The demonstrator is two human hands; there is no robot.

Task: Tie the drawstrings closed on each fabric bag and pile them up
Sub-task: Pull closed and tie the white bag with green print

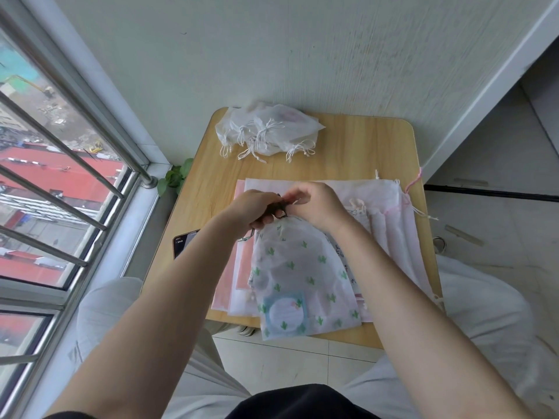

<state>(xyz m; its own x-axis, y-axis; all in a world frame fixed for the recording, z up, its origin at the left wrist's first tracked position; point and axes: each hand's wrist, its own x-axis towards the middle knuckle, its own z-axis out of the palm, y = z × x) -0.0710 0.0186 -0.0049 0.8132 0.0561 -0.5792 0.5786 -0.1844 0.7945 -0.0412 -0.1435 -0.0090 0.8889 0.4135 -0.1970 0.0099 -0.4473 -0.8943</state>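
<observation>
A translucent white bag with green cactus prints (299, 276) lies on the wooden table (348, 149), its gathered neck pointing away from me. My left hand (257, 208) and my right hand (314, 207) meet at that neck, both pinching its dark drawstring (279, 208). Under the cactus bag lies a flat stack of pink and white bags (390, 225) with loose strings at the right. At the table's far edge sits a pile of white bags with knotted white strings (269, 131).
A phone (185, 241) lies at the table's left edge beside my left forearm. A window with metal bars (75, 182) runs along the left. A small green plant (175, 176) grows by the sill. White wall stands behind the table, tiled floor to the right.
</observation>
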